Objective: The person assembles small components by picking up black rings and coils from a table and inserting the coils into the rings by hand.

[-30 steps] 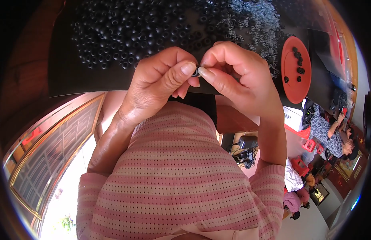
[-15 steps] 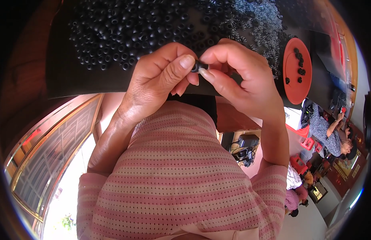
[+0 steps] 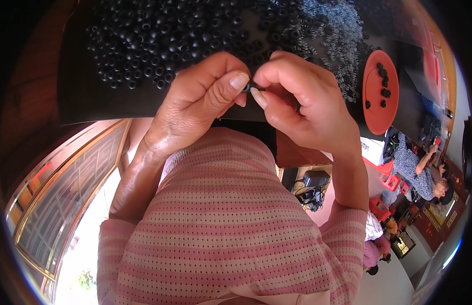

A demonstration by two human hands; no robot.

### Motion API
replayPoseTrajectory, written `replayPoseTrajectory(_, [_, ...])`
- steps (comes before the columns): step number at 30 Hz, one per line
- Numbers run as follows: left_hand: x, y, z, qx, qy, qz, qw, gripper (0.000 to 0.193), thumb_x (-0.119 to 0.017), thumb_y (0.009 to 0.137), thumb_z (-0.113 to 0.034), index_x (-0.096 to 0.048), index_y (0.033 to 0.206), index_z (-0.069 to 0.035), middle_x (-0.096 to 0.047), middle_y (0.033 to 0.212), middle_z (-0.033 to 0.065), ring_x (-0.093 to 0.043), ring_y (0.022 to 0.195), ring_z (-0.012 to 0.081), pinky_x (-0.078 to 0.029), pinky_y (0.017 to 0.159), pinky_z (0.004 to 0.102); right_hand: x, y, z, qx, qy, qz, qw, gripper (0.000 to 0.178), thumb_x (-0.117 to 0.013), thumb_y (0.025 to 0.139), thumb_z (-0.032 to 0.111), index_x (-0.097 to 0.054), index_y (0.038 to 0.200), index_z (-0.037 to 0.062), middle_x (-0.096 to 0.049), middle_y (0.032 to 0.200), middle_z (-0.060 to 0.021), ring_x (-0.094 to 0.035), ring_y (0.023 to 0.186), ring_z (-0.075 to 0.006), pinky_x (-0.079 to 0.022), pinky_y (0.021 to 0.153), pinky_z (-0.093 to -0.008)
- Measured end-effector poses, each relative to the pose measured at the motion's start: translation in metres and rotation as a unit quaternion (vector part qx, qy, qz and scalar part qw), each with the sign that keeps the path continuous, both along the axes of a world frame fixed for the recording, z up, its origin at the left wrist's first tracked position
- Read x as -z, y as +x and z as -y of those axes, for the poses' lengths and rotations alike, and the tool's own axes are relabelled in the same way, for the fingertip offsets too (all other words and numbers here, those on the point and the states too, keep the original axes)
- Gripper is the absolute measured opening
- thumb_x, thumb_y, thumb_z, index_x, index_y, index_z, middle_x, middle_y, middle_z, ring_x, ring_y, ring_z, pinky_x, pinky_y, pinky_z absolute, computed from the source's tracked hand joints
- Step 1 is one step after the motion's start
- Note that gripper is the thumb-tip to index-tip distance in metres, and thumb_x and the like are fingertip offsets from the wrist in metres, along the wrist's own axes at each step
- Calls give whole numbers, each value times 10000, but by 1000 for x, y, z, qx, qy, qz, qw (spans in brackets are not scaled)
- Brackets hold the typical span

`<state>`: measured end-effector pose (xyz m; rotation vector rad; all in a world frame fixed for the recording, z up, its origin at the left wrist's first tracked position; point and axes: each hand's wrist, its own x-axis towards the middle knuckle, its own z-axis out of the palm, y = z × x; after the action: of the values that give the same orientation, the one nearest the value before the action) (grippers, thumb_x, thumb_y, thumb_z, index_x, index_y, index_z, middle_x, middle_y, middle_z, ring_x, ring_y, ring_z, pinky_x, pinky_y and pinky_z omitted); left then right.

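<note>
At the near edge of the dark table, my two hands meet fingertip to fingertip. My left hand pinches a small black hollow plastic part between thumb and fingers, its round opening partly showing. My right hand is closed at the same part, thumb and index fingertip pressed together beside it; whatever sits between those tips is mostly covered. Beyond my hands lies a wide spread of similar black hollow parts. Small metal springs are heaped to their right.
An orange-red oval plate with several black pieces stands at the table's right. Past it are a white box, red stools and a seated person in a patterned top. Black cabled devices sit below the table, a framed glass panel at left.
Both hands stay together at the table edge. The right fingertips have closed in, and less of the black part shows between the hands. The view has shifted slightly.
</note>
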<state>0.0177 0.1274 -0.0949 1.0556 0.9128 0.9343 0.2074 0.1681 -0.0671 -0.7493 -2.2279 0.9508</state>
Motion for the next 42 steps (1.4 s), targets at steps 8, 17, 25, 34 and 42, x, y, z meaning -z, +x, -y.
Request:
replayPoseTrajectory(8, [3,2,6,-51,91,-72,992,242,-537,957,-223,-571,960,17,-584,828,45,-571,733,114,-465,654,235,3,-3,3,30,-70,-8,997,153,-613,738,-79,-541,838,12,-481,692,-20,-450,577,-84,-355,513,-215])
replayPoseTrajectory(17, [6,1,1,-85,102,-80,988,230,-533,960,-221,-573,960,5,-591,769,33,-576,725,116,-476,661,248,-6,-7,0,66,-274,22,959,210,-649,876,184,-553,799,14,-512,599,-59,-514,538,-160,-399,481,-265])
replayPoseTrajectory(25, [1,1,-6,-75,153,-149,974,215,-529,959,-205,-570,944,5,-570,731,99,-560,645,191,-458,601,290,7,-18,0,76,-86,-18,993,302,-594,911,244,-535,728,12,-495,596,-103,-480,497,-253,-383,469,-339])
replayPoseTrajectory(34, [-11,-13,-16,7,209,-170,963,142,-568,911,-123,-564,870,12,-530,681,95,-509,578,205,-423,541,311,3,-11,-4,46,-158,-31,986,245,-585,898,152,-517,717,2,-458,575,-84,-431,479,-182,-353,455,-304])
replayPoseTrajectory(42, [-9,-18,-16,52,129,-154,978,151,-534,920,-125,-574,896,18,-531,717,19,-480,647,81,-400,568,241,-8,-11,-4,28,-246,0,969,164,-574,849,93,-515,730,-3,-472,590,-97,-457,487,-208,-362,462,-315])
